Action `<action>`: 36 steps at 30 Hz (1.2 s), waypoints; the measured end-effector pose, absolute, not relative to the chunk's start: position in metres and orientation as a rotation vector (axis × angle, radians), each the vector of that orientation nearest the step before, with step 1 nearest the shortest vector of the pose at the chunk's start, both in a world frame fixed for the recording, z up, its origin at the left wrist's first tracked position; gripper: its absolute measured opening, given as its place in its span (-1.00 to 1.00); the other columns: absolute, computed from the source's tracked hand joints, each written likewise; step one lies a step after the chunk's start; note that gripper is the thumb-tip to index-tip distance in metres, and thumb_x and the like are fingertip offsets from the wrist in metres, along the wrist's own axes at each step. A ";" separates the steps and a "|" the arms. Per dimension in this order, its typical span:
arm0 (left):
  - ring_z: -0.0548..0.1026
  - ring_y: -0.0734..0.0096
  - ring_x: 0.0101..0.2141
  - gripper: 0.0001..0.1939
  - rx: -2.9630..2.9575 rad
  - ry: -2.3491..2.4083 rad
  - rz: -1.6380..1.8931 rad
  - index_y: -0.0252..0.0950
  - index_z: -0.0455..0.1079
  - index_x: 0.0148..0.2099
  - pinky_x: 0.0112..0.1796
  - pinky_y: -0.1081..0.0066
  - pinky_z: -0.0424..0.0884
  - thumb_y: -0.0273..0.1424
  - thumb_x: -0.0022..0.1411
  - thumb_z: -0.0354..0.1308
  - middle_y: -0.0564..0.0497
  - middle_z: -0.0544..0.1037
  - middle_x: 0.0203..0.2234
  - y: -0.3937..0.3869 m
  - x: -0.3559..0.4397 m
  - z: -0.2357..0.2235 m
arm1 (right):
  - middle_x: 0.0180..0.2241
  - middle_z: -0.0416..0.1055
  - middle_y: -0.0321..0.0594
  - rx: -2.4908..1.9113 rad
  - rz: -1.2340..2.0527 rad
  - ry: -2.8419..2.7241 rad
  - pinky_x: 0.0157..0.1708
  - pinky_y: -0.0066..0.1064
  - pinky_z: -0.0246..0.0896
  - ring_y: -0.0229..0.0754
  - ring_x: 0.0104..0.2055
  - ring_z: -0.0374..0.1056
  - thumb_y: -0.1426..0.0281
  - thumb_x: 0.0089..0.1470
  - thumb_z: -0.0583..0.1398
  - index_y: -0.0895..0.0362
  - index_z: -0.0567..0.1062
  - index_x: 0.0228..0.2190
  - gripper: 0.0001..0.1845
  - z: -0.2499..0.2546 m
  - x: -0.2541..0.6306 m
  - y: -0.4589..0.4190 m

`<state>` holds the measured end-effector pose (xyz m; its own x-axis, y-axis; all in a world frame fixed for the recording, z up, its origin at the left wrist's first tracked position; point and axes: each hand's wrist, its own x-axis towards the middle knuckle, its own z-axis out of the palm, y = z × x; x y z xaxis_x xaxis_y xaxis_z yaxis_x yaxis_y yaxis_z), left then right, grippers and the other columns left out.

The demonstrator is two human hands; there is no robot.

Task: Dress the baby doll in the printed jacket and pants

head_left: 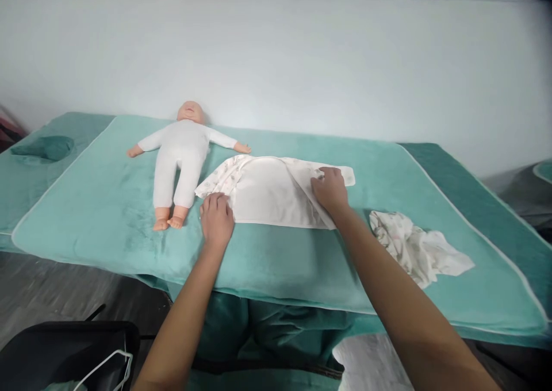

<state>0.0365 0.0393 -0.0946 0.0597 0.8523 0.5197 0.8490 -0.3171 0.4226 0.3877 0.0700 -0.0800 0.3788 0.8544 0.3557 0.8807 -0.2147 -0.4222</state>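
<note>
A white baby garment (269,192) with a faint print lies spread on a teal blanket (107,230), partly folded over itself. My left hand (216,217) rests on its lower left corner, fingers curled down onto the cloth. My right hand (330,190) presses on the folded right side, fingers closed on a fold of the fabric. A baby doll (181,155) in a white suit lies on its back to the left of the garment, arms out, apart from both hands.
A crumpled printed cloth (416,247) lies on the blanket to the right. A small teal pillow (43,148) sits far left. A white wall runs behind. A black chair with a white hanger (106,365) stands at lower left.
</note>
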 end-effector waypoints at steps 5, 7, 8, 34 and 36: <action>0.39 -0.11 0.16 -0.71 2.258 1.908 1.107 -0.25 0.48 0.06 0.08 -0.02 0.30 -0.48 0.33 0.09 -0.22 0.56 0.03 0.039 0.037 -0.095 | 0.37 0.22 0.05 -1.971 -0.125 -1.963 0.36 0.14 -0.02 0.13 0.43 0.05 0.20 0.38 -0.06 0.17 0.36 0.23 -0.46 -0.090 0.357 0.040; 0.37 -0.15 0.17 -0.71 2.259 1.952 1.086 -0.27 0.46 0.09 0.08 -0.04 0.29 -0.40 0.35 0.12 -0.25 0.55 0.03 0.039 0.038 -0.093 | 0.40 0.16 -0.01 -2.039 -0.079 -1.976 0.37 0.28 -0.12 0.14 0.46 0.00 0.16 0.41 -0.09 0.11 0.32 0.26 -0.45 -0.091 0.351 0.034; 0.36 -0.16 0.17 -0.69 2.259 1.974 1.077 -0.28 0.46 0.10 0.07 -0.05 0.29 -0.37 0.35 0.13 -0.26 0.55 0.03 0.039 0.039 -0.093 | 0.42 0.13 0.00 -2.071 -0.062 -1.964 0.35 0.34 -0.15 0.17 0.47 -0.03 0.14 0.40 -0.08 0.10 0.31 0.28 -0.44 -0.090 0.349 0.032; 0.64 0.21 -0.19 -0.73 2.525 1.430 1.458 -0.29 0.39 0.14 -0.19 0.28 0.48 -0.41 0.47 0.01 -0.18 0.66 -0.19 0.034 0.036 -0.107 | -0.02 0.52 -0.17 -1.343 0.940 -1.404 0.17 -0.11 0.28 -0.04 0.06 0.45 0.13 0.08 0.29 0.01 0.39 0.15 -0.38 -0.079 0.212 0.125; 0.64 0.20 -0.17 -0.72 2.599 1.407 1.449 -0.30 0.38 0.14 -0.17 0.27 0.49 -0.43 0.45 0.03 -0.19 0.66 -0.17 0.034 0.037 -0.106 | 0.05 0.49 -0.14 -1.216 0.979 -1.347 0.22 -0.09 0.25 -0.01 0.18 0.38 0.15 0.07 0.29 0.00 0.37 0.16 -0.37 -0.082 0.211 0.126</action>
